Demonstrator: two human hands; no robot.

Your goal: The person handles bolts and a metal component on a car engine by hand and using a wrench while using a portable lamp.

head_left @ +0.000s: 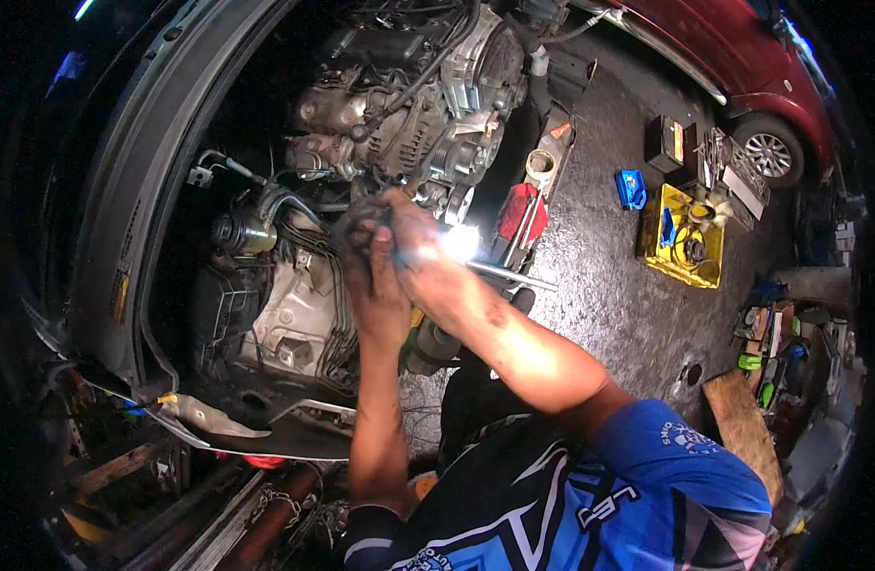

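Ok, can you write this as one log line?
left hand: near engine; right hand: near engine; grips: unclear; yellow crate: on floor

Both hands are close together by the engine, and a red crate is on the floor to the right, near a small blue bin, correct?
Not quite: the crate is yellow, not red, as the head view shows. The rest holds: left hand and right hand are close together by the engine, and the crate sits on the floor to the right, near a small blue bin.
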